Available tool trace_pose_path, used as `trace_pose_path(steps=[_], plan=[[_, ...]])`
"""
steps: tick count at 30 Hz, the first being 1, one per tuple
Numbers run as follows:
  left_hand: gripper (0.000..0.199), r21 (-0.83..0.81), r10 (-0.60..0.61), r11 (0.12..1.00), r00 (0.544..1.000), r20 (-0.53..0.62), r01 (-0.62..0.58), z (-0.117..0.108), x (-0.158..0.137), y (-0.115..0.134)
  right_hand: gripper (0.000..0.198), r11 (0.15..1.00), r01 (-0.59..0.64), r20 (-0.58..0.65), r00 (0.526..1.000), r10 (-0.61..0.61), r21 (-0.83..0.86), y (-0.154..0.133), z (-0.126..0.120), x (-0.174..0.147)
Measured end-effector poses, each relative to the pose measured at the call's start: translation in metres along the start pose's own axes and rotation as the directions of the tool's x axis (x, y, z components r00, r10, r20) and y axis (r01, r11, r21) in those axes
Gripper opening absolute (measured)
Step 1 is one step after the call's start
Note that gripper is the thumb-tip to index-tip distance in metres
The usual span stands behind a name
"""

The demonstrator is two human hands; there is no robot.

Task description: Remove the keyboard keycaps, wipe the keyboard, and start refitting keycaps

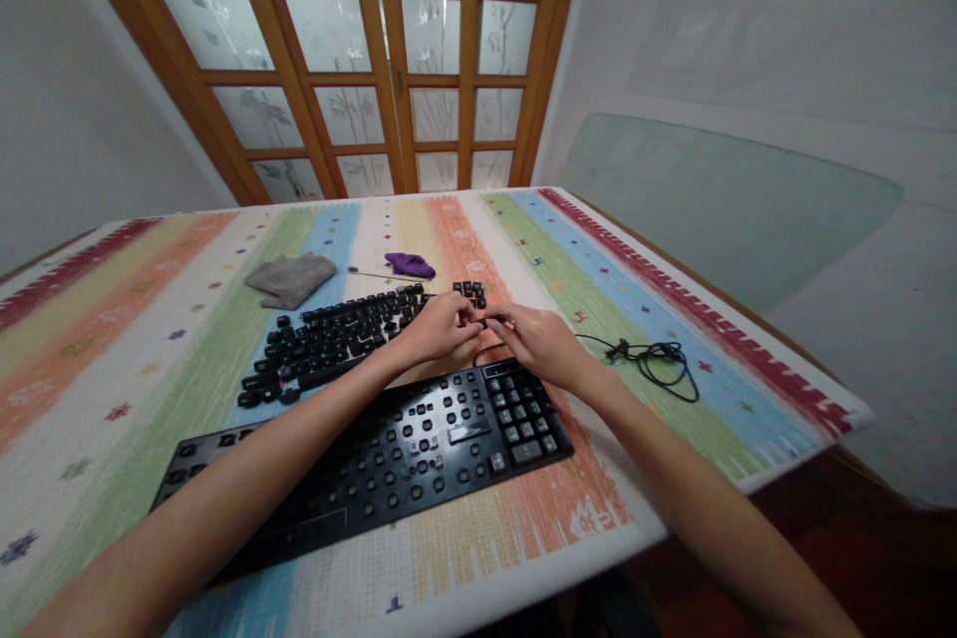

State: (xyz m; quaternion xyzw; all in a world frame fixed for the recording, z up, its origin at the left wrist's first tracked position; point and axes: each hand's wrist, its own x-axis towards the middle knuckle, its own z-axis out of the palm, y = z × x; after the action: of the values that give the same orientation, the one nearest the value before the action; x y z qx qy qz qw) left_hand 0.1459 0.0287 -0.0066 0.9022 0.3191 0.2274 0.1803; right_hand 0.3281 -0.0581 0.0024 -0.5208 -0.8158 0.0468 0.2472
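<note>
My left hand [440,324] and my right hand [536,339] meet just above the back edge of a black keyboard [419,439]. Both have their fingertips pinched together around a small dark thing [485,322], too hidden to name. Most of the keyboard's main field is bare of keycaps, while the number pad on its right keeps its caps. Loose black keycaps [329,334] lie in rows behind the keyboard, left of my hands, and a small group of keycaps [470,291] sits just beyond my fingers. The keyboard's black cable [662,359] emerges right of my right wrist and ends in a loose coil.
A grey cloth [290,279], a thin stick-like tool [381,274] and a purple cloth [410,265] lie farther back on the striped tablecloth [628,279]. Beyond the table stand wooden doors [396,80] with frosted panes. A glass sheet [718,189] leans on the right wall.
</note>
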Motion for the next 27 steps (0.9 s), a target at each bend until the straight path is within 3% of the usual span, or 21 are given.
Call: trace_pose_path(steps=[7,12,17,22,27], plan=[[0.006,-0.014,0.000,1.000,1.000,-0.029,0.000,-0.005,0.000,0.000,0.027,0.995,-0.049,-0.035,0.998,0.046,-0.084,0.007,-0.005,-0.002],[0.005,0.121,0.077,0.989,0.996,0.044,-0.081,-0.002,0.000,-0.003,0.026,0.996,-0.087,-0.137,0.987,0.082,-0.036,0.010,-0.011,-0.002],[0.007,0.254,0.116,0.959,0.992,0.045,-0.124,0.008,-0.001,-0.006,0.025,0.995,-0.066,-0.148,0.986,0.077,0.078,0.007,-0.017,-0.002],[0.008,0.301,0.130,0.944,0.991,0.037,-0.135,0.011,0.000,-0.006,0.028,0.947,-0.043,-0.088,0.993,0.075,0.319,-0.007,-0.032,-0.013],[0.010,0.333,0.099,0.937,0.994,0.035,-0.105,0.011,0.001,-0.007,0.033,0.905,-0.029,0.068,0.998,0.001,0.424,-0.028,-0.044,-0.043]])
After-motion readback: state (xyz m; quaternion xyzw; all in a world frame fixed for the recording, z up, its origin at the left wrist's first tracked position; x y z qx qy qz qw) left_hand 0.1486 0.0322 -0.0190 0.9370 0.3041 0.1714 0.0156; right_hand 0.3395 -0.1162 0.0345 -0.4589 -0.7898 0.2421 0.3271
